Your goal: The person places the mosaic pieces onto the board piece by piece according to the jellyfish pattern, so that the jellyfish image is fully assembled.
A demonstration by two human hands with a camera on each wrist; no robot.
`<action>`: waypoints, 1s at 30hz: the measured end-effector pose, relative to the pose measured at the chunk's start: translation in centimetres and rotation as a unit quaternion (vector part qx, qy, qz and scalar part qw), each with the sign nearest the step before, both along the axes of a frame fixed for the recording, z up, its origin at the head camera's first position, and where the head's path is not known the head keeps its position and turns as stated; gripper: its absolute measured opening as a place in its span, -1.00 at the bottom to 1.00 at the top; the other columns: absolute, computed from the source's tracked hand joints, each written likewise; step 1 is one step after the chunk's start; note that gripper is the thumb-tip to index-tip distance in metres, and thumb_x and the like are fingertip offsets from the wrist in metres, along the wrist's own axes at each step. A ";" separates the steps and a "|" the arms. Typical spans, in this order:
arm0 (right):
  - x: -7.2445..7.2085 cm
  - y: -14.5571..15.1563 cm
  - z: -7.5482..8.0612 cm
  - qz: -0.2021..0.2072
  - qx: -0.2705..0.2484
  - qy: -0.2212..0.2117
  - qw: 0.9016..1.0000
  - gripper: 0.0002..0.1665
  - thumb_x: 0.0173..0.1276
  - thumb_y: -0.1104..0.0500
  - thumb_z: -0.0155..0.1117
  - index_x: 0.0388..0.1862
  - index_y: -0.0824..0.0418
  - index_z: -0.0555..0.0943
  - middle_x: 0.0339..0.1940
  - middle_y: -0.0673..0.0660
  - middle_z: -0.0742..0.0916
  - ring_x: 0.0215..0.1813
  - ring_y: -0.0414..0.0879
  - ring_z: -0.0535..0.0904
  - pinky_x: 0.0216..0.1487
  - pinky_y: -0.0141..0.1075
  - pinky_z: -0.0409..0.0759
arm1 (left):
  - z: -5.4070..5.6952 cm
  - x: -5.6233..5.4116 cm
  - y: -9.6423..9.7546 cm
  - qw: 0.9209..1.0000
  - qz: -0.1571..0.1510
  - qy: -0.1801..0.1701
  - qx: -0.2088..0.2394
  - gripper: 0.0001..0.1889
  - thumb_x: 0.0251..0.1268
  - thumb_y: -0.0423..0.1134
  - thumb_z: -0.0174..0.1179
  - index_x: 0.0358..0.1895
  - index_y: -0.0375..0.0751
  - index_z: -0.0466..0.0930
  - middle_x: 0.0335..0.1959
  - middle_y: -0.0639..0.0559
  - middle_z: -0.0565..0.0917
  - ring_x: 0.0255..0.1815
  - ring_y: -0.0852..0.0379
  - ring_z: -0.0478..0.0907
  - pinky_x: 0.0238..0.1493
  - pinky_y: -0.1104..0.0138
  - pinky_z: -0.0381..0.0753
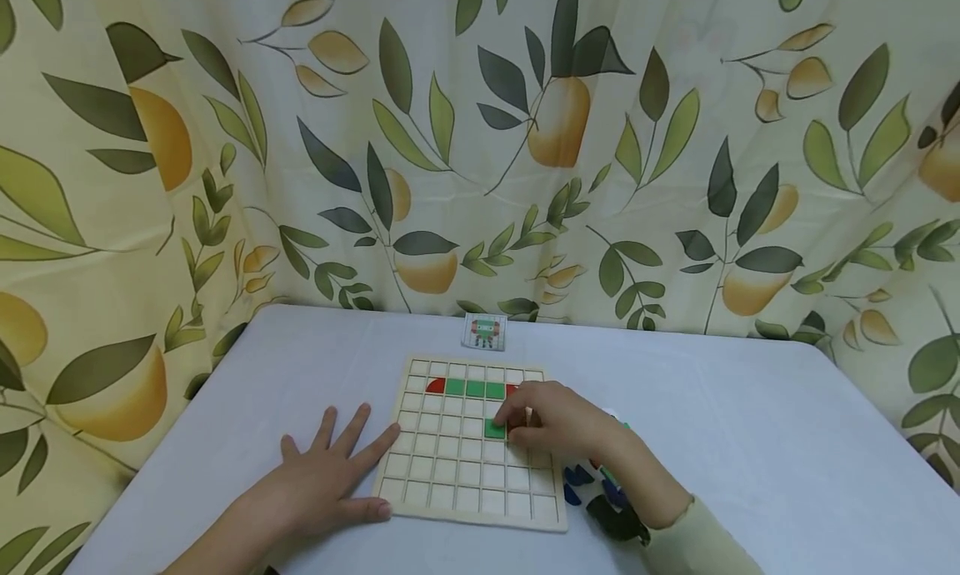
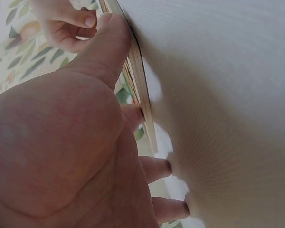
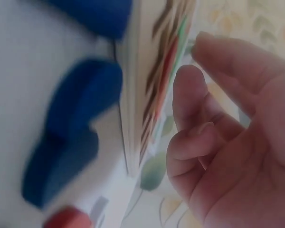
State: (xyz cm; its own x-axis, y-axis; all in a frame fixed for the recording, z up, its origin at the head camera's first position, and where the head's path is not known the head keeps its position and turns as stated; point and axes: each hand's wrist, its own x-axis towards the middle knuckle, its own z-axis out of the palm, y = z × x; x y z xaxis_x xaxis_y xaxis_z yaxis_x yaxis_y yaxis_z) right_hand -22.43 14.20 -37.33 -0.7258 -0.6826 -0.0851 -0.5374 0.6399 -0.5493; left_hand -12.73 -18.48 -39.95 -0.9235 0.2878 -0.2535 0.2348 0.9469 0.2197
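A wooden grid board (image 1: 431,496) lies on the table. Near its top is a row of green square tiles (image 1: 475,388) with a red rounded tile (image 1: 436,386) at the left end and another red piece partly behind the right hand. My right hand (image 1: 558,417) is over the board's right side, its index fingertip at a lone green tile (image 1: 494,429) in a lower row; its other fingers are bent, with nothing visible between them in the right wrist view. My left hand (image 1: 318,475) lies spread at the board's left edge, thumb and index fingertip against the frame.
Blue pieces (image 3: 85,95) lie just off the board's right edge, with a red piece (image 3: 68,218) close by; more are partly hidden under the right forearm. A small picture card (image 1: 484,332) sits behind the board. A leaf-patterned curtain (image 1: 480,183) hangs behind the white table (image 1: 720,442).
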 end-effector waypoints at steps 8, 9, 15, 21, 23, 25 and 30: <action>-0.8 1.9 0.8 -0.050 0.001 -0.010 0.999 -0.80 0.37 0.17 0.35 -0.04 0.00 0.70 -0.27 -0.14 0.66 -0.28 -0.12 0.54 -0.27 -0.27 0.57 | 0.1 0.1 -0.1 1.000 -0.002 -0.005 0.000 0.00 0.03 0.59 0.07 0.58 0.35 0.07 0.63 -0.18 -0.01 0.54 -0.56 -0.14 0.03 -0.67 -0.07; -0.8 2.1 1.0 -0.057 0.006 -0.012 0.998 -0.79 0.37 0.16 0.36 -0.03 0.01 0.70 -0.29 -0.13 0.66 -0.28 -0.11 0.53 -0.28 -0.26 0.57 | 0.1 0.2 -0.1 1.000 -0.002 -0.006 0.000 0.00 0.02 0.59 0.07 0.58 0.35 0.07 0.63 -0.18 -0.01 0.54 -0.56 -0.14 0.03 -0.68 -0.07; -1.2 4.6 2.1 -0.112 0.058 -0.036 0.991 -0.78 0.30 0.16 0.42 -0.08 0.01 0.69 -0.32 -0.04 0.65 -0.29 -0.09 0.53 -0.30 -0.25 0.57 | 0.1 0.2 -0.1 1.000 -0.004 -0.004 0.002 0.00 0.03 0.59 0.06 0.58 0.35 0.07 0.63 -0.18 -0.01 0.54 -0.56 -0.14 0.03 -0.68 -0.08; -1.6 7.8 2.9 -0.166 0.123 -0.056 0.977 -0.79 0.18 0.17 0.49 -0.22 0.07 0.66 -0.37 0.04 0.62 -0.27 -0.05 0.50 -0.28 -0.18 0.52 | 0.1 0.0 -0.1 1.000 -0.001 -0.004 0.003 0.00 0.02 0.60 0.06 0.57 0.37 0.07 0.64 -0.17 -0.02 0.54 -0.56 -0.15 0.03 -0.68 -0.10; -1.7 8.5 2.8 -0.180 0.140 -0.064 0.971 -0.77 0.16 0.15 0.52 -0.25 0.07 0.64 -0.36 0.06 0.61 -0.24 -0.04 0.48 -0.28 -0.16 0.52 | 0.0 0.0 -0.1 1.000 -0.001 -0.003 0.004 -0.01 0.02 0.59 0.06 0.57 0.37 0.07 0.64 -0.17 -0.02 0.54 -0.56 -0.15 0.03 -0.68 -0.10; -1.9 9.0 2.5 -0.192 0.154 -0.075 0.966 -0.75 0.14 0.13 0.54 -0.26 0.08 0.63 -0.36 0.08 0.60 -0.24 -0.02 0.48 -0.28 -0.15 0.51 | 0.0 0.0 -0.1 1.000 -0.002 -0.004 0.004 -0.01 0.02 0.59 0.07 0.57 0.38 0.07 0.64 -0.17 -0.02 0.54 -0.56 -0.15 0.03 -0.68 -0.09; -2.2 9.7 1.8 -0.203 0.165 -0.096 0.960 -0.70 0.08 0.15 0.58 -0.28 0.08 0.60 -0.35 0.10 0.58 -0.25 -0.01 0.48 -0.30 -0.17 0.50 | -0.1 -0.1 -0.1 1.000 -0.003 -0.005 0.000 0.00 0.01 0.60 0.06 0.58 0.37 0.06 0.64 -0.17 -0.02 0.54 -0.56 -0.14 0.03 -0.68 -0.08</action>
